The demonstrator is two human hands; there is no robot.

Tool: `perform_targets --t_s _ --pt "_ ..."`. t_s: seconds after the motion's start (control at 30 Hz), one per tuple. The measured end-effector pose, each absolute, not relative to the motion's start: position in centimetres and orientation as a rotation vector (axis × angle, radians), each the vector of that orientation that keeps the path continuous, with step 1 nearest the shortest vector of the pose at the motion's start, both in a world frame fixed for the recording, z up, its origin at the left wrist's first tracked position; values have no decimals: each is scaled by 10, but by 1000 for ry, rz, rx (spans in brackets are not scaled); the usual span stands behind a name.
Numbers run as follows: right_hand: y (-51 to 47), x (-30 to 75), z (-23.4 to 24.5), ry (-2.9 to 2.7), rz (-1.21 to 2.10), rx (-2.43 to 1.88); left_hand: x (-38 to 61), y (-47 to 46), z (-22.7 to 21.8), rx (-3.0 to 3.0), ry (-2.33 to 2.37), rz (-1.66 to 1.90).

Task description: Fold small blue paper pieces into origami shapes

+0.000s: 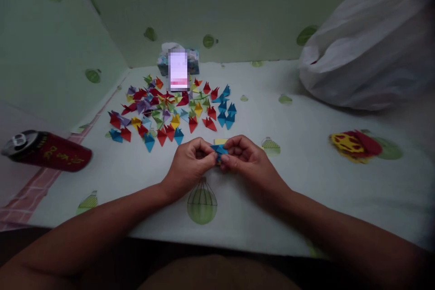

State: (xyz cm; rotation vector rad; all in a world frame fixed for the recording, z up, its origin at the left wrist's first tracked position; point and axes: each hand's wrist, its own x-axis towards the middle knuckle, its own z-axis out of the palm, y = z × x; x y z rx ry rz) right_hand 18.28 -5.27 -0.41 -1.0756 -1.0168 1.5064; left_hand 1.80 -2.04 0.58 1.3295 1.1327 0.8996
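Note:
Between my two hands is a small piece of folded blue origami paper (219, 149), pinched from both sides. My left hand (193, 159) is closed, thumb and forefinger gripping the paper's left side. On the other side my right hand (249, 158) is also closed, its thumb pressed against the paper; fingertips hide part of it. Just behind the blue paper a pale yellow paper (221, 141) shows on the table. Many folded paper cranes (162, 136) in red, blue, yellow, green and purple lie spread beyond my left hand.
A red drink can (50, 150) lies at the left. A lit phone (178, 70) leans on a tissue box (194, 61) behind the cranes. Yellow and red cut-out pieces (355, 145) lie at right, below a large white bag (363, 50). Patterned cloth covers the table (244, 222).

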Motion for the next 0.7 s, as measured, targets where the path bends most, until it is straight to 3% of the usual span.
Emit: perform_targets --t_s 0.7 --pt "-49 185 -6 -826 1661 -1031 15 -18 1 1003 877 831"
